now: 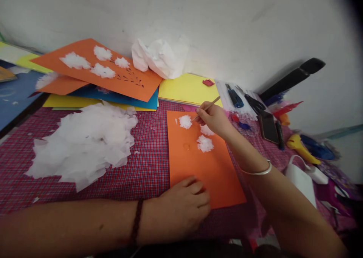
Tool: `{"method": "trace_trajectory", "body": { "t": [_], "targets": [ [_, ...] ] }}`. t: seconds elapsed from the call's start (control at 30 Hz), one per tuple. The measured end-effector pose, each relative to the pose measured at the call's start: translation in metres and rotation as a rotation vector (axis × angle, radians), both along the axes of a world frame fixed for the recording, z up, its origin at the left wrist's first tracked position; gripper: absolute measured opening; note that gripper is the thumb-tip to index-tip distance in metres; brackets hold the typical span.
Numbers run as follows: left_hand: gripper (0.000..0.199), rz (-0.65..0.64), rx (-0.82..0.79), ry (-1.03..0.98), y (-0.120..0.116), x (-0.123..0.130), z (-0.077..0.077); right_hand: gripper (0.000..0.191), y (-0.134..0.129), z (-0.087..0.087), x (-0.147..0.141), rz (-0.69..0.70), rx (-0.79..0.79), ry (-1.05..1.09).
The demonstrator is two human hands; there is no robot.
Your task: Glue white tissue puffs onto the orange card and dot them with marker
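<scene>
My right hand [212,117] pinches a thin wooden stick [214,100] above the upper part of an orange sheet [195,171]. The stick's lower tip is close to a ruffled white paper flower [185,121]. A second white flower [205,144] sits lower on the sheet, and another is partly covered by my right hand. A small wet-looking ring [186,147] marks the paper left of centre. My left hand [184,207] rests on the sheet's bottom edge, fingers curled; anything inside them is hidden. To its upper left lies a large heap of white tissue pieces [87,141].
Another orange sheet with white flowers [133,86] lies on coloured papers at the back left. Crumpled white tissue [160,57] stands near the wall on a yellow sheet [187,90]. Scissors [255,104], a phone [269,127] and a white device [300,178] crowd the right side.
</scene>
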State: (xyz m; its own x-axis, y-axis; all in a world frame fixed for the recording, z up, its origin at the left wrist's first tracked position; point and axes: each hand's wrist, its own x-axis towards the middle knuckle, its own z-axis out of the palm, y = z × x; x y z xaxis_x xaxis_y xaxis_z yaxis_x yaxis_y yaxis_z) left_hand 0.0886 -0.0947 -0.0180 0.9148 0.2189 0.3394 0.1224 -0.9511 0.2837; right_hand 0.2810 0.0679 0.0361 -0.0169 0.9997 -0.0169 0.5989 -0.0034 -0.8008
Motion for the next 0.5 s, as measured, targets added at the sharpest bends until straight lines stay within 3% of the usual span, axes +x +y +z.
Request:
{"method": "trace_trajectory", "body": {
  "t": [0.13, 0.27, 0.5],
  "targets": [
    [0.017, -0.002, -0.027, 0.027, 0.001, -0.002, 0.004, 0.021, -0.006, 0.015, 0.008, 0.022, -0.037, 0.007],
    [0.018, -0.008, -0.021, 0.025, 0.002, -0.002, 0.004, 0.021, -0.005, 0.024, 0.013, -0.06, 0.065, 0.038],
    [0.017, -0.012, -0.029, 0.035, 0.002, -0.003, 0.005, 0.019, 0.002, 0.006, 0.001, 0.054, 0.091, 0.021]
  ]
}}
